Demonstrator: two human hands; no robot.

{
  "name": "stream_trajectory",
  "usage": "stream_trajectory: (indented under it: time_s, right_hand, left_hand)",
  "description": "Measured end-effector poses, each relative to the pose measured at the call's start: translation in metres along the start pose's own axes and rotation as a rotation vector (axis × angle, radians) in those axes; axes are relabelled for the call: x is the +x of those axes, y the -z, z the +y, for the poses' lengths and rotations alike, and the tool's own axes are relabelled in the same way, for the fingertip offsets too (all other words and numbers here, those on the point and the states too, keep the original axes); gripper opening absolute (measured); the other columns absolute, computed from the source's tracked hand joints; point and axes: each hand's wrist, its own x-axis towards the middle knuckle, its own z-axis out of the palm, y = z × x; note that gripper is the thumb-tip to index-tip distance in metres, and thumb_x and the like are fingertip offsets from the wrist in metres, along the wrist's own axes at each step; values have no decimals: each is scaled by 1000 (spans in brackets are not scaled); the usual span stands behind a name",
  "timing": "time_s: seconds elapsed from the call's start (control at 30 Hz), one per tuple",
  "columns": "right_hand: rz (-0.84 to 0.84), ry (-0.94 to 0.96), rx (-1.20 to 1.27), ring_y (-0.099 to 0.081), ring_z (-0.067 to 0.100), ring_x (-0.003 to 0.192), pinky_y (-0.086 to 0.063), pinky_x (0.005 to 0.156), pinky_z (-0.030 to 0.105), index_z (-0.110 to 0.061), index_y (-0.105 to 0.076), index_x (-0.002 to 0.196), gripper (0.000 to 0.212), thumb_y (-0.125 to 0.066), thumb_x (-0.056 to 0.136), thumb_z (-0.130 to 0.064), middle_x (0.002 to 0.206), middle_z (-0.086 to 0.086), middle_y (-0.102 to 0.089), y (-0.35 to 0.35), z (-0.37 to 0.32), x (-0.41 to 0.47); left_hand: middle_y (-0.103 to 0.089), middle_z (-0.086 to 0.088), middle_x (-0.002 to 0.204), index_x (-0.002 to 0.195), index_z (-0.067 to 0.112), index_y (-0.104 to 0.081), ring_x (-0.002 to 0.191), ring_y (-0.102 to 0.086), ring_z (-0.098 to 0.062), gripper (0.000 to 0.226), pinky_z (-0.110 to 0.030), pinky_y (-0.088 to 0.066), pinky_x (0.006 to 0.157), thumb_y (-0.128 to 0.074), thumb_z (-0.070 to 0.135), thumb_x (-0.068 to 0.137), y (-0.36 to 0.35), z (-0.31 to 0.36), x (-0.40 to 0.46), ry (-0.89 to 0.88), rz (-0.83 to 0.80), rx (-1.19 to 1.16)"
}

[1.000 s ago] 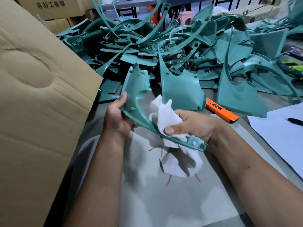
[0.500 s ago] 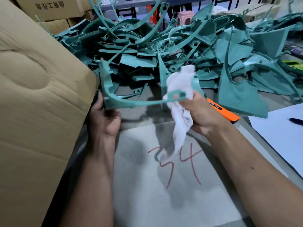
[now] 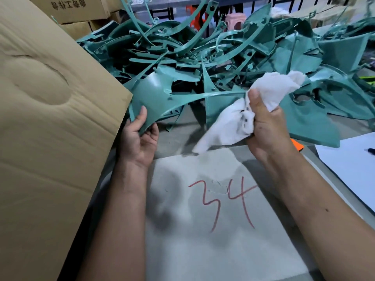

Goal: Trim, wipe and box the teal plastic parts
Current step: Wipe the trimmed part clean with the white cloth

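Head view, left to right: cardboard box (image 3: 50, 118); left hand (image 3: 140, 136) gripping teal part (image 3: 158, 98) by wide end, long axis horizontal, narrow tip pointing right; right hand (image 3: 265, 126) clamping white cloth (image 3: 229, 126) round tip, above table (image 3: 223, 250).

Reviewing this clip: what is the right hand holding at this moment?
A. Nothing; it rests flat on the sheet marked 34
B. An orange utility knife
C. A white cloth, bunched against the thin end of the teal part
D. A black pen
C: the right hand grips a white cloth with the thumb pressed at the narrow tip of the teal part, whose wide end the left hand holds.
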Motion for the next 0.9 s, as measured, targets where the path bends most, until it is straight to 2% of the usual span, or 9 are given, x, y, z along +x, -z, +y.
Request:
stream_trajectory:
  time_s: [0.13,0.23,0.4,0.53,0.67,0.73,0.8,0.87,0.9]
  right_hand:
    - [245,-141,251,-71,8,66,-55,56,22,-13,-68,103,25,-62,103,-37,82,-5,-73,-1,1,6]
    - [398,-172,146,-77,18,79,-63,70,38,-13,-67,117,37,-62,103,-46,96,2,-78,-2,6,8]
    - [72,-265,-194,-79,27,93,-63,85,52,-21,-70,112,52,-69,87,-66,102,5,-81,-18,21,-11]
    - [150,-114,-248,-72,21,72,-62,73,40,-15,-73,92,22,-74,96,-36,81,4,-77,-22,23,-12]
    - [415,-128,57,-63,14,50,-52,48,26,-10,-67,108,24,-69,100,-32,70,1,-69,-4,1,3]
    - [576,-76,37,-64,14,53,-57,52,31,-8,-64,108,25,-68,101,-32,77,4,-68,6,-11,8]
    - [728,6,-186,-71,16,74,-65,75,42,-13,-64,100,16,-67,101,-28,94,5,-73,13,-16,11]
    - [632,56,-375,-73,16,87,-64,84,42,-21,-63,99,4,-66,101,-23,101,1,-74,10,-21,8]
    - [472,32,-426,-74,12,80,-65,74,37,-22,-62,102,6,-67,100,-21,95,-1,-75,7,-22,4]
  left_hand:
    - [-78,-1,103,104,16,-77,87,-75,-11,24,-17,-57,61,-60,3,93,-4,-11,-6,7,-160,-23]
    - [-77,3,101,114,17,-72,85,-75,-10,26,-18,-56,61,-61,4,94,-10,-17,-7,-21,-141,-26]
    - [-74,-4,118,126,19,-63,101,-74,-22,40,-33,-61,74,-66,5,88,-12,-25,-5,-29,-169,181]
    - [-76,-8,114,112,19,-72,106,-73,-29,40,-40,-61,81,-74,-2,78,-11,-33,-12,38,-275,287]
    - [-78,-6,108,104,19,-77,103,-74,-25,39,-42,-62,83,-67,-5,75,-9,-30,-13,43,-373,318]
    - [-78,-3,107,112,19,-68,101,-74,-23,45,-42,-62,81,-67,-3,73,-7,-26,-14,35,-334,311]
    - [-75,-3,115,122,19,-62,106,-72,-23,52,-41,-62,79,-66,-1,75,-8,-23,-15,14,-297,210]
    - [-67,-8,132,137,16,-55,118,-66,-27,61,-43,-60,89,-63,-2,79,-13,-22,-15,-19,-291,75]
    - [-64,-10,136,140,14,-53,122,-63,-28,64,-44,-59,93,-62,-3,80,-16,-22,-15,-30,-285,37]
